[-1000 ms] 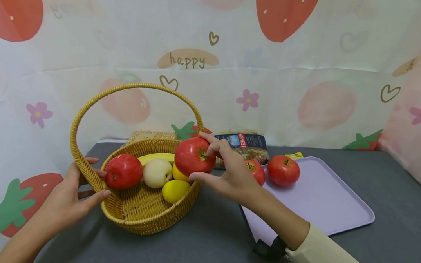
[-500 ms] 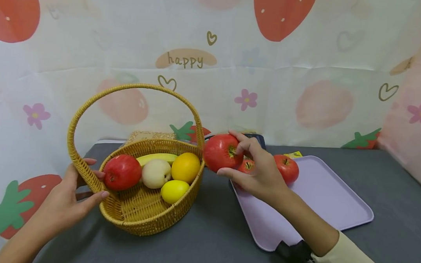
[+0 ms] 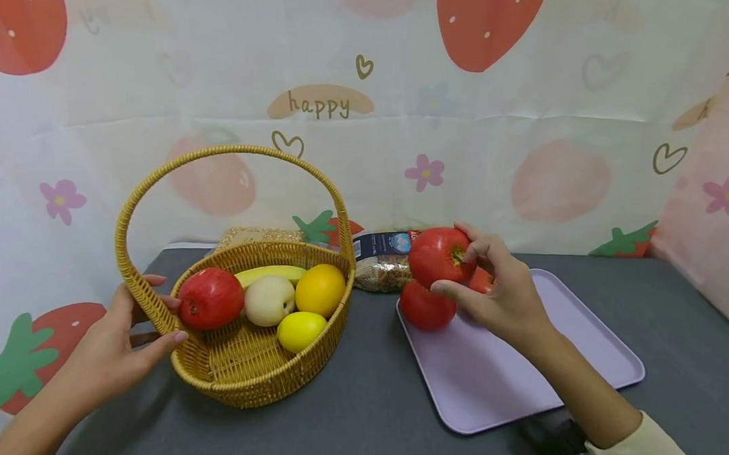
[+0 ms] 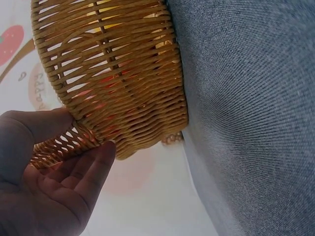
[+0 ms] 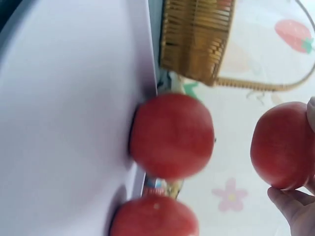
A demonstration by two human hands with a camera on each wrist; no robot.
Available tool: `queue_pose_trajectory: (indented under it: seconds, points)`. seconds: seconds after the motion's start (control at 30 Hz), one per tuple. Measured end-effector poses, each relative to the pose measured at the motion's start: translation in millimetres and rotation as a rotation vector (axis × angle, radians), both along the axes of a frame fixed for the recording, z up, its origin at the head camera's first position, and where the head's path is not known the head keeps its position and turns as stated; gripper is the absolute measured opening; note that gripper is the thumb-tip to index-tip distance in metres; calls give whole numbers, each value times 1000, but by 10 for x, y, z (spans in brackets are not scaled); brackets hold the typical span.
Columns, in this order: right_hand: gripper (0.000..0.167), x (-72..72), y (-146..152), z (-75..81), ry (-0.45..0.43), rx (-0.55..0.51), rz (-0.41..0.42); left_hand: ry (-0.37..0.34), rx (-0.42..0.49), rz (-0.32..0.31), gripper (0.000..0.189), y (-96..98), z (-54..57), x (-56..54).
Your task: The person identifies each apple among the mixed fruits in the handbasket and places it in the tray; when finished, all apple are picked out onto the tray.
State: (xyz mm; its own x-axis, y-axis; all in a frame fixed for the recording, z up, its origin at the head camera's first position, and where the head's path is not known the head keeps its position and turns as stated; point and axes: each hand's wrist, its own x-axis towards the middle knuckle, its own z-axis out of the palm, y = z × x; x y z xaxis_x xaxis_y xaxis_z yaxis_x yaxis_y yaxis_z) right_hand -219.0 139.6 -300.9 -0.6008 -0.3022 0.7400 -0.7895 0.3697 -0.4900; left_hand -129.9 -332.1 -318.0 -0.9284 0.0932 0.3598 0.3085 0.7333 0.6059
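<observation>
In the head view my right hand (image 3: 508, 298) holds a red apple (image 3: 439, 256) between thumb and fingers, over the far left part of a lilac tray (image 3: 504, 390). Two more red apples lie on that tray: one (image 3: 427, 308) at its left corner, the other (image 3: 481, 280) mostly hidden behind my hand. The right wrist view shows the held apple (image 5: 283, 145) raised clear of the tray. My left hand (image 3: 112, 342) grips the left end of a wicker basket (image 3: 253, 394), at the foot of its handle, thumb and fingertips on the weave (image 4: 123, 98) in the left wrist view.
Inside the basket are a red fruit (image 3: 211, 299), a pale pear (image 3: 270, 300), a banana (image 3: 273, 273), an orange (image 3: 321, 290) and a lemon (image 3: 301, 331). A bag of pasta (image 3: 381, 262) lies behind, between basket and tray. The tall handle (image 3: 233, 149) arches above the basket.
My right hand has carried the apple rightward, from over the basket's right rim to above the tray. The left hand keeps its grip on the basket, which stays in place.
</observation>
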Motion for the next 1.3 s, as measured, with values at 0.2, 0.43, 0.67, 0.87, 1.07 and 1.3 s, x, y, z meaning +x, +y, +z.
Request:
queue_pose_trajectory:
  seconds: [0.2,0.43,0.67,0.87,1.07,1.3]
  points:
    - [46,-8,209,8,-8,-2,-109,4,-6,5,78,22,-1,14]
    - [46,-82,461,39,-12,-56,-208,18,-12,5,78,39,7,8]
    - [41,-185,704,51,-48,-68,-312,24,-11,-8,77,13,16,-10]
    - [40,-259,906,-27,-147,27,-440,12,2,-1,77,27,-2,-4]
    - [46,-278,1066,-100,-383,230,-554,20,-10,2,76,23,-3,8]
    - [48,-347,1132,-202,-489,366,-566,4,-5,6,77,22,4,13]
